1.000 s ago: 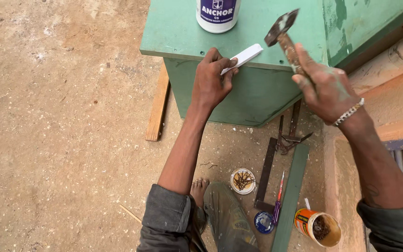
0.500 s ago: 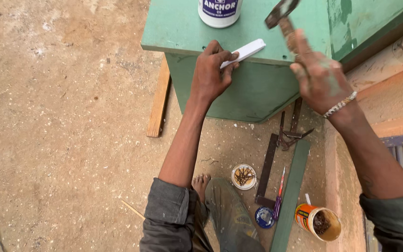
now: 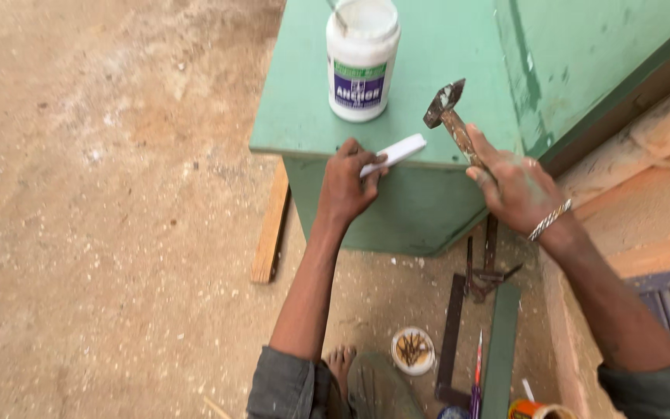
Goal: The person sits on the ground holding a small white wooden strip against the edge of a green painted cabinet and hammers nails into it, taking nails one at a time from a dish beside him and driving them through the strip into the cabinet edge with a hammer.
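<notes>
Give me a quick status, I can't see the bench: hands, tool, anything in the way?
Left hand pinching white strip at green cabinet edge. Right hand holding hammer raised. White jar close behind.

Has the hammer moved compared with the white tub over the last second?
Yes. The hammer head has dropped lower and slightly nearer the white tub on the green cabinet.

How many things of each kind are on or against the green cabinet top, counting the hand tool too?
White plastic jar: 1
Small white strip, pinched by the left hand: 1
Hammer, gripped by the right hand: 1
Total: 3
</notes>
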Tool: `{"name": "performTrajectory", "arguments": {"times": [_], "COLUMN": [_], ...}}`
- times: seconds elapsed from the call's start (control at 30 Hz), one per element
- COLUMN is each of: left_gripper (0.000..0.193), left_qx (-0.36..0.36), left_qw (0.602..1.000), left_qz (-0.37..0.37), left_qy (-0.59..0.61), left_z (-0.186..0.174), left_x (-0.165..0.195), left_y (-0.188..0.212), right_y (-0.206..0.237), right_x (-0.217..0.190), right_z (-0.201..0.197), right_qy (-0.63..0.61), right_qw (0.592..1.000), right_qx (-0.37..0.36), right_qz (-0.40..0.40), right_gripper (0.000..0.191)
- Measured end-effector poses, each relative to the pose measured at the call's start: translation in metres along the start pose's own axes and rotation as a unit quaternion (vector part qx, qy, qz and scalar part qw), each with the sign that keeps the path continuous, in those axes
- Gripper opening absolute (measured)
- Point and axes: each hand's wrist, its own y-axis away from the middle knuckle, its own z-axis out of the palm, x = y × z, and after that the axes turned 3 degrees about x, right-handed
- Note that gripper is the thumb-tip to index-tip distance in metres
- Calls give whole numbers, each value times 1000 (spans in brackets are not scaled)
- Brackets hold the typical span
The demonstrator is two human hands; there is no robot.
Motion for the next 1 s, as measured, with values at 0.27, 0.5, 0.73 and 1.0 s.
{"name": "performTrajectory", "arguments": {"times": [0.27, 0.5, 0.73, 1.0], "left_gripper": [22, 21, 22, 24], "left_qx": [-8, -14, -21, -28], "left_qw": [1000, 1000, 1000, 999], "left_qz": [-4, -14, -13, -37], "left_qy": [-9, -15, -16, -4], "left_z": [-2, -3, -4, -6], "left_x": [3, 5, 5, 9], "left_y": [-5, -5, -6, -8], "right_y": [0, 4, 8, 16], "right_x": [-4, -8, -14, -24], "right_z": [-1, -7, -7, -3], "right_qy": [2, 73, 55, 30], "right_qw": [999, 988, 989, 996], "right_qx": [-21, -121, -95, 28], "right_qz": [46, 54, 96, 74], "right_gripper": [70, 73, 69, 71]}}
